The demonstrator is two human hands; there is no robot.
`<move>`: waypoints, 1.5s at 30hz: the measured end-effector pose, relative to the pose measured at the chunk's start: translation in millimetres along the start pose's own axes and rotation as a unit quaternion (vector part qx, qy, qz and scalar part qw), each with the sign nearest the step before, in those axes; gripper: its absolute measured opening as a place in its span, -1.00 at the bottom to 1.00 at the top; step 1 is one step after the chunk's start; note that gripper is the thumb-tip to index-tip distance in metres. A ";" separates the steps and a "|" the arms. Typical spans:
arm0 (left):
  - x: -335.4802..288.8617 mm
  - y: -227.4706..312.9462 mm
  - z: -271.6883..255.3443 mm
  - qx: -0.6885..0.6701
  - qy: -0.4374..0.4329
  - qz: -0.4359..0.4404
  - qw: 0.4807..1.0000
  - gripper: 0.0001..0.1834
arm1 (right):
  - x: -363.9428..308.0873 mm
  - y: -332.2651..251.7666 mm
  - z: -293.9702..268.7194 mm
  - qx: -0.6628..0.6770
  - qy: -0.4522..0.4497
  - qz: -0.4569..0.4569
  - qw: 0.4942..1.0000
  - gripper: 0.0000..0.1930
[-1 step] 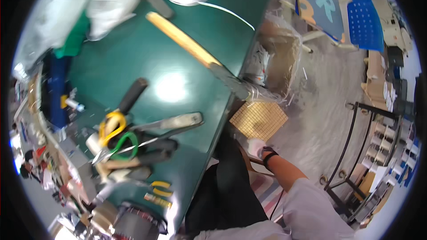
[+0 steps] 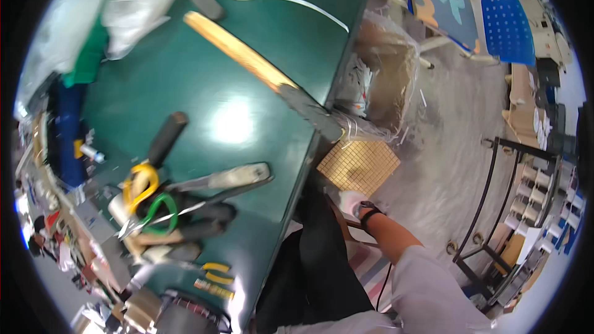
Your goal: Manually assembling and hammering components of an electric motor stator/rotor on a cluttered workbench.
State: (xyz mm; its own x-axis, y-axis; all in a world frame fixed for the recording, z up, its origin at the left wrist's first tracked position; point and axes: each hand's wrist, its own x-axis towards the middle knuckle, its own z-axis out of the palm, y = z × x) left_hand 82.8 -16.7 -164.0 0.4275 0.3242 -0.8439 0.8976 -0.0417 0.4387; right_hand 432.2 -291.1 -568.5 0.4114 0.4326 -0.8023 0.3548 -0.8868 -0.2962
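My right hand (image 2: 354, 203), in a pale glove with a black band at the wrist, is at the near edge of a square seat (image 2: 360, 166) with a gold-brown gridded mat on top. It meets the seat's edge there; its fingers are blurred and partly hidden, so I cannot see whether they grip. A wooden bar (image 2: 356, 232) of the seat's frame shows below the hand. My left hand is out of view.
A green table (image 2: 247, 142) holds scissors (image 2: 141, 188), several hand tools and yellow-handled pliers (image 2: 218, 272). A wood-handled tool (image 2: 232, 49) has its dark end over the table edge. Beyond are a plastic-lined box (image 2: 393, 80), a blue chair (image 2: 507, 28) and a black-framed cart (image 2: 492, 192).
The view has shifted slightly, so the table and its tools appear further left. My right hand stays at the same edge of the seat.
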 end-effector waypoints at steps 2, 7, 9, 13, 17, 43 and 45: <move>32.3 -27.7 10.4 0.008 -0.012 0.003 1.000 -0.71 | 56.3 -1.1 37.3 -0.012 0.018 0.019 1.000 -0.72; 87.4 -93.9 6.4 0.036 -0.033 0.010 0.999 -0.71 | 158.4 8.1 95.5 -0.088 0.017 0.033 0.995 -0.71; 95.7 -114.4 0.0 0.044 -0.037 0.010 0.998 -0.71 | 180.3 -6.5 107.6 -0.048 -0.002 0.050 0.998 -0.69; 117.6 -152.1 -8.4 0.049 -0.040 0.019 0.998 -0.71 | 214.1 -13.2 107.6 0.018 -0.074 0.054 0.996 -0.55; 122.4 -184.4 -31.0 0.053 -0.041 0.026 0.997 -0.71 | 234.3 -1.6 117.4 -0.038 0.044 -0.036 0.998 -0.65; -163.2 -241.5 -126.7 -0.140 -0.021 0.051 0.989 -0.73 | -119.5 94.3 -142.1 -0.142 -0.038 0.031 0.989 -0.78; -183.8 -249.4 -119.2 -0.173 -0.027 0.060 0.983 -0.73 | -197.0 85.9 -156.3 -0.108 -0.076 0.054 0.990 -0.79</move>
State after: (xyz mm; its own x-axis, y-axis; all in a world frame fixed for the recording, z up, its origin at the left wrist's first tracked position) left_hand -232.4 46.8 -81.4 0.5413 0.2847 -0.7911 0.7548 0.2499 0.6064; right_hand 512.8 -427.0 -354.9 0.3310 0.2927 -0.8971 0.4939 -0.8638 -0.0996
